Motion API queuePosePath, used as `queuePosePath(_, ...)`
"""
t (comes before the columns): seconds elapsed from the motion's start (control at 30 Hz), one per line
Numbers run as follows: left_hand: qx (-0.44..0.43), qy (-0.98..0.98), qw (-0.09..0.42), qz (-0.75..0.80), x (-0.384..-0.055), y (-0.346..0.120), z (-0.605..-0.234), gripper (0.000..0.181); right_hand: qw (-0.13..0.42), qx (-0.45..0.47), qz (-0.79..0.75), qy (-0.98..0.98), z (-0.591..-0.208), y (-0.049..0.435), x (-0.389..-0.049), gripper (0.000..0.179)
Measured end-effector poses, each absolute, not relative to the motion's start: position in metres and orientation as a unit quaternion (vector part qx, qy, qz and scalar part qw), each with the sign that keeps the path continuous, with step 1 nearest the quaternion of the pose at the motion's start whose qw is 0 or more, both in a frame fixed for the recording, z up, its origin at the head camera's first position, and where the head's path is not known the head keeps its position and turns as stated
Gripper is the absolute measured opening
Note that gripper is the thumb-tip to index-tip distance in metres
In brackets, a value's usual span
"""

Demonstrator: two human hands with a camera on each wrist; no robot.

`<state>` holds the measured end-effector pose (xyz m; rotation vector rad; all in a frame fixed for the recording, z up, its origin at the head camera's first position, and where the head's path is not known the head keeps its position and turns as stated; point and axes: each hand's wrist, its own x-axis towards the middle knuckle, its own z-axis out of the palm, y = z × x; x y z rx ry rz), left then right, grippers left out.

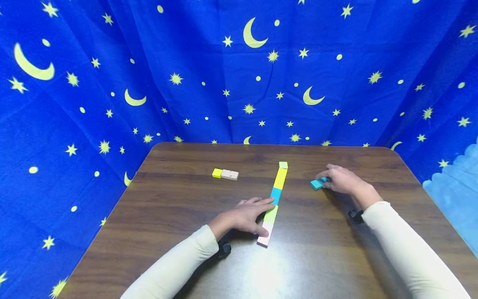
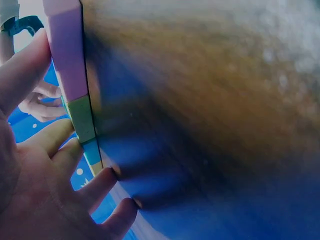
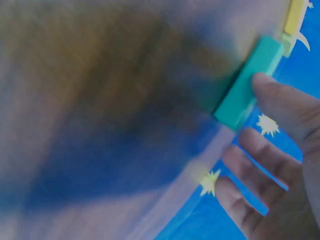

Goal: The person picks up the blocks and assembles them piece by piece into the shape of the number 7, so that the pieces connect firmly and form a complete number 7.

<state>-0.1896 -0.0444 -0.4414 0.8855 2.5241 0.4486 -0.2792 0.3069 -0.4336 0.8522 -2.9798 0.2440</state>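
A row of flat blocks runs away from me in the middle of the table: a pink block [image 1: 263,240] nearest, then a light green block [image 1: 270,214], a blue block [image 1: 276,194], a yellow block [image 1: 280,178] and a small pale green block [image 1: 283,165] at the far end. My left hand [image 1: 246,215] lies along the row's left side, its fingers spread; the thumb touches the pink block and a fingertip reaches the blue one. To the right, my right hand [image 1: 341,179] pinches a teal block [image 3: 250,82] by its right end, thumb on the near side.
Left of the row, a small yellow block [image 1: 217,173] and a whitish block [image 1: 229,175] lie end to end on the brown wooden table [image 1: 157,207]. A blue curtain [image 1: 209,62] with moons and stars hangs behind the table's far edge.
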Motion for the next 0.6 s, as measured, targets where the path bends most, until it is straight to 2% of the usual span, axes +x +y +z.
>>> queuePosePath(0.2, 0.322, 0.91, 0.208, 0.157, -0.19, -0.045, -0.441, 0.082, 0.024, 0.276, 0.095, -0.956, -0.439, 0.302, -0.278, 0.027)
queuePosePath(0.6, 0.318, 0.913, 0.203, 0.153, -0.189, -0.044, -0.443, 0.081, -0.003, 0.282, 0.133, -0.95, -0.444, 0.291, -0.281, 0.034)
